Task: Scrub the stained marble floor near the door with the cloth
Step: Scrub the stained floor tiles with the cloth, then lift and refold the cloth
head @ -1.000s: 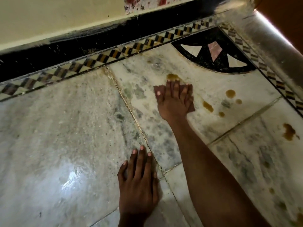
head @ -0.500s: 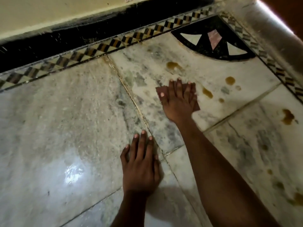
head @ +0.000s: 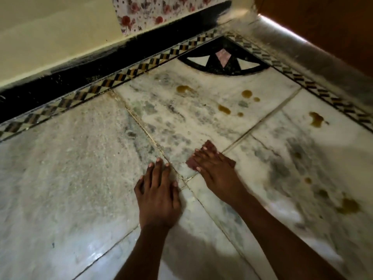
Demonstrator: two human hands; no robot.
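Observation:
My right hand (head: 217, 170) presses flat on a small reddish-brown cloth (head: 210, 146) on the white marble floor (head: 80, 168), close to where the tile joints cross. Only the cloth's edges show around my fingers. My left hand (head: 158, 193) lies flat on the floor just left of it, fingers spread, holding nothing. Brown stains sit farther up the tile: one stain (head: 184, 89) near the border, another stain (head: 224, 109) at the middle, a third stain (head: 246, 93) to the right. A larger stain (head: 316, 119) marks the right tile.
A checkered inlay border (head: 129, 74) and black skirting (head: 80, 75) run along the wall. A black quarter-circle inlay (head: 223, 61) fills the corner. The wooden door (head: 323, 23) stands at the upper right behind a raised threshold (head: 298, 51). Floral fabric (head: 157, 11) hangs against the wall.
My right hand has pulled the cloth back toward me, from beside the upper stains down to the tile joint. My left hand stays planted on the floor.

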